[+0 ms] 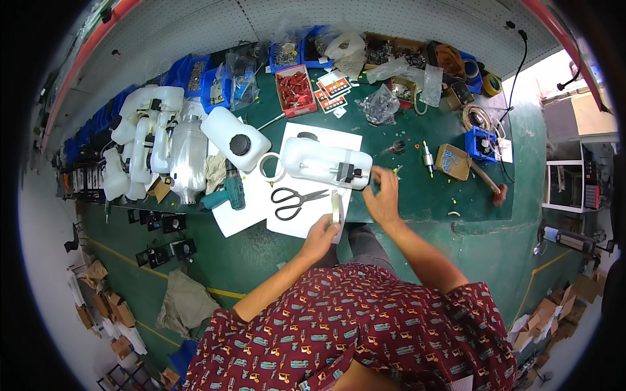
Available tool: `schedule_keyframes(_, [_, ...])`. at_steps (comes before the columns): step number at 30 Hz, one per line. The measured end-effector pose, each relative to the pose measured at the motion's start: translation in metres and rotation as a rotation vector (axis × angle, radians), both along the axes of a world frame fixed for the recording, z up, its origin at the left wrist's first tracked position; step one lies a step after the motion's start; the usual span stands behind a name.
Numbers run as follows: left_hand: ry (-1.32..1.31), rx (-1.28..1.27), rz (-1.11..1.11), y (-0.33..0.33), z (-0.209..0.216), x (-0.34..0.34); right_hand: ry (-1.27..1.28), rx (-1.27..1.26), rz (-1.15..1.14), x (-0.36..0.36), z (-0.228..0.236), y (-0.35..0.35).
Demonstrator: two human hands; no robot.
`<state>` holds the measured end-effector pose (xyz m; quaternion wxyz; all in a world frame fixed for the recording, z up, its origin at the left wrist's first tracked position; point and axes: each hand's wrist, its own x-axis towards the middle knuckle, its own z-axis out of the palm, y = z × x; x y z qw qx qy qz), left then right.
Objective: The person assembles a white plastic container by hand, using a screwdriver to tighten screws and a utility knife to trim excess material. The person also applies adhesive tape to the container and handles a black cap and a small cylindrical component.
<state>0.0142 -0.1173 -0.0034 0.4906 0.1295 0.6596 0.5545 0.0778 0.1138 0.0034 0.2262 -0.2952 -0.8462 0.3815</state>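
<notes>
A white plastic tank [313, 158] lies on white paper [297, 228] at the table's front. A black fitting [349, 173] sits near its right end, with a strip of clear tape across the tank there. My right hand [383, 199] is at that end, fingers curled, thumb and index finger against the tank's corner. Just below the tank, my left hand [318, 240] is closed around a roll of tape [336, 208], seen edge-on. Black-handled scissors [293, 201] lie left of the roll, blades partly apart. Another tape roll [271, 167] lies flat by the tank's left end.
A second white tank [235, 138] with a black cap and a green cordless drill [229, 190] are to the left, beside several more tanks [143, 146]. Parts bins [285, 57] line the back. At right lie a hammer [490, 184] and a box of screws [453, 161].
</notes>
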Motion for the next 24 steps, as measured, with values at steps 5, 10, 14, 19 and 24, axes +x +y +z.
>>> schedule_keyframes(5, [0.313,0.061,-0.224,0.003,0.019,-0.019,-0.100,-1.319,-0.217,0.018,-0.005,-0.082])
schedule_keyframes(10, [0.921,-0.094,-0.313,-0.048,-0.033,-0.091,-0.012,-1.385,-0.224,0.015,-0.006,-0.091])
schedule_keyframes(14, [1.081,-0.597,-0.558,-0.059,-0.038,-0.133,-0.005,-1.348,-0.311,0.020,-0.002,-0.096])
schedule_keyframes(19, [1.118,-0.582,-0.769,-0.053,-0.054,-0.146,-0.066,-1.356,-0.352,0.028,0.008,-0.103])
schedule_keyframes(24, [1.126,-0.545,-0.913,-0.047,-0.041,-0.168,-0.079,-1.380,-0.401,0.033,0.008,-0.110])
